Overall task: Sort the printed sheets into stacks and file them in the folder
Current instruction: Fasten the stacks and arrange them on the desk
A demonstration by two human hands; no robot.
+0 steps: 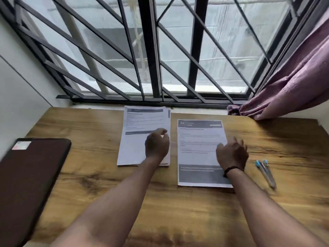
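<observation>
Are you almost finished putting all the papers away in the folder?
Not yet. Done: one printed sheet lies apart from the main stack. In hand: the left hand is over the stack and the right hand over the sheet. Left: the dark folder is shut, nothing filed.

Pretty sure anyone can tell I'm at home here, working at a small desk setup by a window. My wooden table (178,220) is pushed right up against a barred window grille (160,59), there's a mauve curtain (293,82) bunched at the right, and a plain white wall (16,90) on my left. Feels like a bedroom or study corner, not an office.
</observation>
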